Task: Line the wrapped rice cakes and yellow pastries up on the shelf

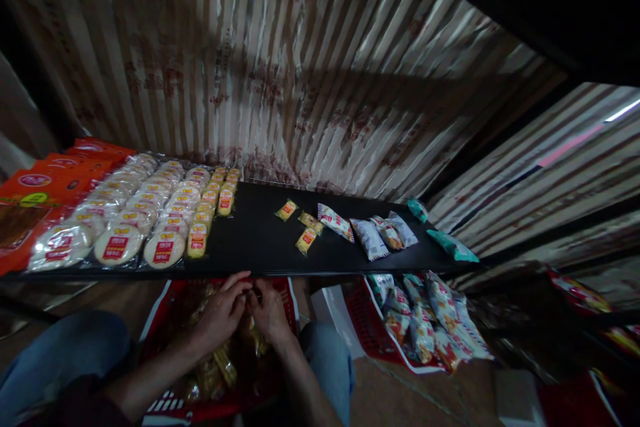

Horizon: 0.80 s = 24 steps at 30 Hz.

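Observation:
Both hands meet over a red basket (293, 300) in front of the shelf's front edge. My left hand (225, 310) has its fingers bent and pressed together, with fingertips close to the shelf edge. My right hand (270, 310) is curled beside it, fingers against the left ones. What they pinch between them is hidden and dark. Just below the right hand shows a gold-wrapped snack packet (257, 340); whether it is held or lies in the basket cannot be told. More gold snack packets (225, 367) fill the basket.
On the black shelf (260, 253) stand rows of round wrapped crackers (117, 243), small yellow packets (197, 237) and orange bags (45, 180). Loose yellow packets (305, 240), white bags (370, 239) and teal bags (453, 245) lie rightward. A second red basket (367, 327) holds several snack bags.

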Each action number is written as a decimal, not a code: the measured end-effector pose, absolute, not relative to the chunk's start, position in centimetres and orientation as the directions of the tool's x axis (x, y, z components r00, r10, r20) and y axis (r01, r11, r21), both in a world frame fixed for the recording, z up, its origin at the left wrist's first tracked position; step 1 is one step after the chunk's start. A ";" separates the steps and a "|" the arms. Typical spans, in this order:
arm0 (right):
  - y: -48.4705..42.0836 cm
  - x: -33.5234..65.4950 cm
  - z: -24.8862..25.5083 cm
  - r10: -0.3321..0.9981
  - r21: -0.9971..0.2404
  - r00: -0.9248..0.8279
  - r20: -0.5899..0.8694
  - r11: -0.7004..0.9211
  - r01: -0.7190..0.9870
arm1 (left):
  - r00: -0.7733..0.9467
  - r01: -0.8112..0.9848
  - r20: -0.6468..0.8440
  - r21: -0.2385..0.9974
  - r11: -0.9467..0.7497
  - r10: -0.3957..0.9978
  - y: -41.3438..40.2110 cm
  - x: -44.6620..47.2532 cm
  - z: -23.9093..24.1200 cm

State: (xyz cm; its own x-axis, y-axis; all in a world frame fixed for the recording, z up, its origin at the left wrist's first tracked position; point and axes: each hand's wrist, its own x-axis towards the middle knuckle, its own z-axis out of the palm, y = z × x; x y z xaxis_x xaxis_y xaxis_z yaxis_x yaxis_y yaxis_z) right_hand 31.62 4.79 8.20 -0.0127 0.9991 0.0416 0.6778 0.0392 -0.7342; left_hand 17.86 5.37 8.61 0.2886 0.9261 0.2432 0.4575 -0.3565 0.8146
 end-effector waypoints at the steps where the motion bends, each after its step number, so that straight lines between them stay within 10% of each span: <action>1: 4.7 31.9 7.8 0.999 -0.699 -0.029 0.016 0.032 0.714 | 0.302 0.475 0.229 0.806 -0.354 0.926 5.1 17.5 8.5; 14: 4.0 32.5 3.0 0.995 -0.488 0.052 -0.086 -0.088 0.869 | 0.026 0.919 -0.181 0.391 0.048 0.983 1.3 13.9 0.3; 24: 2.4 31.8 1.9 0.991 -0.416 0.042 -0.124 -0.090 0.905 | -0.106 0.969 -0.063 0.218 0.117 0.992 -0.6 13.0 -0.2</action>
